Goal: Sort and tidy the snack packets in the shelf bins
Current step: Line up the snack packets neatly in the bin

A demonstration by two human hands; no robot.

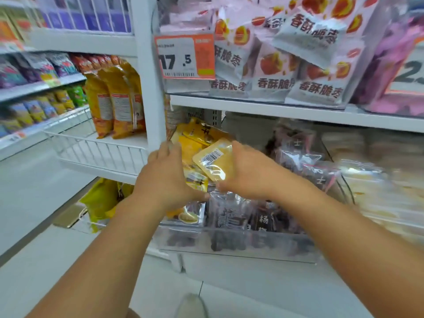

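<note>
Both my hands reach into a clear bin (229, 243) on the middle shelf. A pile of yellow snack packets (195, 138) fills its left part. My left hand (166, 173) lies against the left side of the pile, fingers extended. My right hand (245, 171) lies against the right side, touching a yellow packet with a barcode label (213, 162) that sits between the two hands. Dark purple packets (229, 214) stand in front of and to the right of the yellow ones.
The shelf above holds a bin of white-and-red packets (298, 65) behind an orange price tag (184, 57). A white upright post (149, 76) stands just left of my hands. Orange bags (117, 99) and a white wire basket (96, 145) are on the left. Pale packets (378, 180) lie to the right.
</note>
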